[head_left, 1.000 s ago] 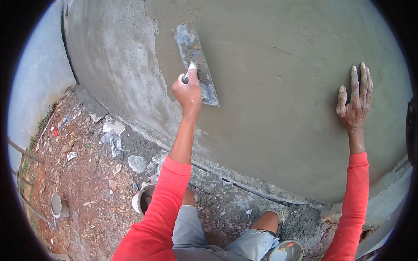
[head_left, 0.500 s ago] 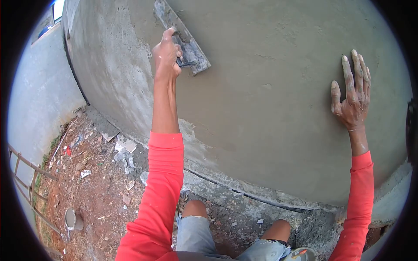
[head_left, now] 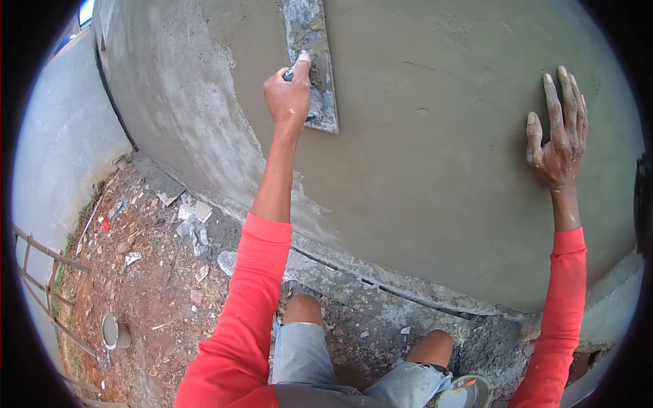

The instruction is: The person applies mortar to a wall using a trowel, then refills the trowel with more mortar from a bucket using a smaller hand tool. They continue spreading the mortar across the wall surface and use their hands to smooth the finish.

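My left hand (head_left: 289,95) is closed around the handle of a plastering trowel (head_left: 325,92). The trowel is a long, rectangular, mortar-smeared blade, near upright with its face against the wall (head_left: 422,177). Grey wet-looking plaster coats most of that wall, with a rough paler patch (head_left: 197,102) left of the trowel. Farther right, my right hand (head_left: 561,139) lies against the plaster with its fingers stretched out and holds nothing. Both hands carry dried flecks of mortar.
A bucket (head_left: 469,393) stands by my right knee. Another bucket (head_left: 115,333) sits on the debris-strewn dirt (head_left: 163,292) at lower left, near a wooden rail frame (head_left: 51,272). A pale side wall (head_left: 68,136) meets the plastered wall at left.
The trowel has shifted right and turned from a slant to nearly upright, my left hand moving with it. My right hand has moved only slightly, up and to the right in view.
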{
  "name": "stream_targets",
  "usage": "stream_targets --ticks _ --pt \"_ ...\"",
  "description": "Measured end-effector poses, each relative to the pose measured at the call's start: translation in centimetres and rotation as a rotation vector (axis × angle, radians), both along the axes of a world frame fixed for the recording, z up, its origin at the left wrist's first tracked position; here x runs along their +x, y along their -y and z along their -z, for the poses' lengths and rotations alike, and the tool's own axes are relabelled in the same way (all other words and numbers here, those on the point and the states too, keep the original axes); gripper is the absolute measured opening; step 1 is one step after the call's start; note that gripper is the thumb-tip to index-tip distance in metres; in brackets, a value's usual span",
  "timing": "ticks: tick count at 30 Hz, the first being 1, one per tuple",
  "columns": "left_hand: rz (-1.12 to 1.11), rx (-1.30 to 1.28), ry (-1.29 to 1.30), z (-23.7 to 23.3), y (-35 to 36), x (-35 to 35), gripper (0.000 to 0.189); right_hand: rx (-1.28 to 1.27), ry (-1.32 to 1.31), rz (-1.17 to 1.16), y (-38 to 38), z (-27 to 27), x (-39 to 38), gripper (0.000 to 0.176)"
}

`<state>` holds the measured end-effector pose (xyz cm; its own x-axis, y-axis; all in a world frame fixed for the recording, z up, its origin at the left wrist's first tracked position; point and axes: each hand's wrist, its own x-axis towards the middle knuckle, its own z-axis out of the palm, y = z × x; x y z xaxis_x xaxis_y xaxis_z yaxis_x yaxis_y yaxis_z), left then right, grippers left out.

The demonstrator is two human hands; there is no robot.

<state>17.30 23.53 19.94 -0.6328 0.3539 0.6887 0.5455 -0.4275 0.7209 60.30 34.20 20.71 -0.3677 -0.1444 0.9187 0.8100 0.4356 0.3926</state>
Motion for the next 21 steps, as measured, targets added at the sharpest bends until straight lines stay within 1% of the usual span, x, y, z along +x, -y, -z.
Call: stream_targets --ticks 1,2,5,6,7,8,9,10,11,12,13,14,15,16,18,19,20,21 --pt "-0.058 -0.033 -0.033 -0.2 0.2 0.4 0.054 0.006 0.007 0.001 -0.1 0.1 0.0 0.068" --pt "-0.008 -0.087 -0.208 0.1 0.1 1.7 0.057 0.017 0.012 0.0 -0.3 0.0 0.2 0.067" --pt "-0.024 -0.13 -0.526 -1.0 1.8 3.8 0.059 0.044 0.034 -0.015 -0.6 0.0 0.0 0.063" --pt "-0.074 -0.07 -0.439 -2.2 2.0 2.7 0.058 0.046 0.029 -0.012 -0.6 0.0 0.0 0.062" --pt "-0.121 -0.009 -0.351 -3.8 2.0 -0.1 0.057 0.051 0.024 -0.005 -0.7 0.0 0.3 0.062" --pt "-0.16 0.11 -0.33 -5.3 1.4 -4.2 0.054 0.054 0.015 0.001 -0.9 0.2 0.4 0.061" --pt "-0.276 -0.086 -0.212 -7.8 2.3 -7.4 0.046 0.058 0.007 0.007 -1.1 0.3 0.5 0.06" --pt "-0.361 0.057 -0.173 -9.2 2.3 -8.9 0.047 0.063 0.003 0.007 -1.2 0.2 0.5 0.06" --pt "-0.232 0.091 -0.167 -10.5 1.2 -15.1 0.046 0.067 0.006 0.032 -1.4 0.2 0.7 0.059" --pt "-0.142 0.014 -0.133 -12.3 -0.1 -23.6 0.05 0.07 0.008 0.057 -1.5 0.1 0.9 0.059" --pt "-0.053 -0.056 -0.098 -13.2 -1.1 -28.8 0.055 0.074 0.011 0.083 -1.7 0.1 1.1 0.058" --pt "0.059 -0.096 -0.034 -11.8 -1.2 -28.6 0.047 0.016 0.013 0.132 -2.9 0.9 1.9 0.057" --pt "0.175 -0.114 0.026 -11.4 -0.2 -26.7 0.044 0.018 0.006 0.137 -3.0 0.9 2.0 0.054" --pt "0.293 -0.129 0.086 -10.4 0.8 -24.1 0.048 0.021 -0.001 0.141 -3.2 1.0 2.1 0.052" --pt "0.25 -0.109 0.085 -4.1 2.2 -12.5 0.041 -0.014 -0.016 0.135 -3.6 1.3 2.4 0.048" --pt "0.203 -0.141 0.028 -1.0 1.5 -10.6 0.051 -0.036 -0.031 0.14 -3.8 1.4 2.7 0.048" --pt "0.183 -0.156 -0.005 2.2 1.2 -6.3 0.049 -0.058 -0.046 0.146 -4.1 1.5 2.9 0.048" --pt "0.117 -0.199 -0.079 5.1 1.0 -1.8 0.051 -0.068 -0.067 0.165 -4.3 1.6 2.9 0.05"
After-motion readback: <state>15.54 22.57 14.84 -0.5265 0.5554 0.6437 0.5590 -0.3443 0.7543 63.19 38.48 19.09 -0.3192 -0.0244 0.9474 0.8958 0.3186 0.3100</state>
